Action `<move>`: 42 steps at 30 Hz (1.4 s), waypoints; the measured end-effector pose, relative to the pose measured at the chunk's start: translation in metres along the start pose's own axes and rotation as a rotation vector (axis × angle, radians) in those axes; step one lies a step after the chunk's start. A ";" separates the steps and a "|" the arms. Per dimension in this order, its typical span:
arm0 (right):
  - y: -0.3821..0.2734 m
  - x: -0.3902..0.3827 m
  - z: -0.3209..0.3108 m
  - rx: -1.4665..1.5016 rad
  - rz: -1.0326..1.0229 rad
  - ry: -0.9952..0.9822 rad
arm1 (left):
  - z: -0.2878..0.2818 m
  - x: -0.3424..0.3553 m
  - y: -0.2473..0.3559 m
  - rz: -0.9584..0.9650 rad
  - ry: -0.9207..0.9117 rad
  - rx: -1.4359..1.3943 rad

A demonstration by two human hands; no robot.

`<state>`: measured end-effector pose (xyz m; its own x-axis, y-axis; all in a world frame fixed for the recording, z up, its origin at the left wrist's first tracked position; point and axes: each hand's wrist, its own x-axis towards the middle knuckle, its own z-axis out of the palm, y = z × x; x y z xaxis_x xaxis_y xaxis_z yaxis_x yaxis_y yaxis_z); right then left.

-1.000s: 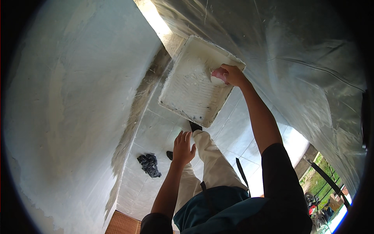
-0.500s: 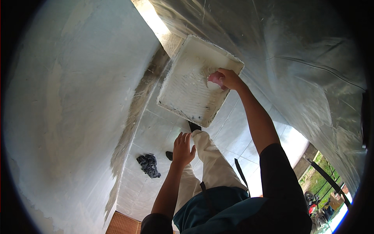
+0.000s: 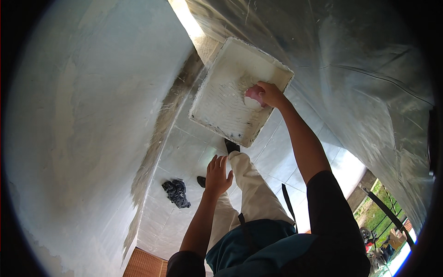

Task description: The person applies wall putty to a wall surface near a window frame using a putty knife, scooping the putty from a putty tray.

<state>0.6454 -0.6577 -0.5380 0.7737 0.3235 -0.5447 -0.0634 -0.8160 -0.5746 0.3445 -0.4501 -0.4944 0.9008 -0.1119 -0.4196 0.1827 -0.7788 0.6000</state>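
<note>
- Right hand: fingers and thumb curled in a pinch about a pink piece, reaching over the tray's right side; the fingertips are partly out of sight from here.
- Left hand: lax, fingers extended and slightly parted, thumb well away from them, back upward; nothing seen in its grasp, beside one leg of the trousers.
- Pink piece: one, inside the tray, right of its middle; curved outline, whitish matter along its lower left side. Bare end points left; the long axis cannot be told, the hand covering part of it.
- Tray: one, rectangular, off-white, raised rim chipped and dark-flecked. Long axis slants from upper right to lower left; ridged half toward the feet, smoother half farther off. Streaked with pale, wet-looking paste.
- Floor: square grey tiles, glossy, pale joints.
- Bundle: black, crumpled, thin and shiny, lying on the tiles near the wall.
- Wall: smooth, pale grey, patchy, with a rough brown band along its foot.
- Sheet: translucent plastic, creased, hanging at right.
</note>
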 end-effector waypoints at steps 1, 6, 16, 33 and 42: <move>0.001 -0.001 0.001 0.004 -0.001 0.007 | -0.001 0.000 0.000 0.001 0.003 -0.007; 0.002 -0.008 0.016 0.010 -0.037 0.002 | 0.003 -0.005 -0.007 -0.004 0.000 -0.003; -0.002 -0.015 0.023 0.034 -0.013 0.019 | 0.005 -0.014 -0.014 -0.021 -0.019 -0.021; -0.012 -0.016 0.037 0.012 -0.042 -0.044 | 0.006 -0.022 -0.021 -0.050 -0.012 -0.054; -0.019 -0.019 0.039 -0.019 -0.045 -0.084 | 0.005 -0.025 -0.024 -0.046 0.007 -0.057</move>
<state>0.6076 -0.6300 -0.5407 0.7197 0.3989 -0.5683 -0.0170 -0.8081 -0.5888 0.3157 -0.4320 -0.5019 0.8934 -0.0725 -0.4433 0.2460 -0.7467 0.6180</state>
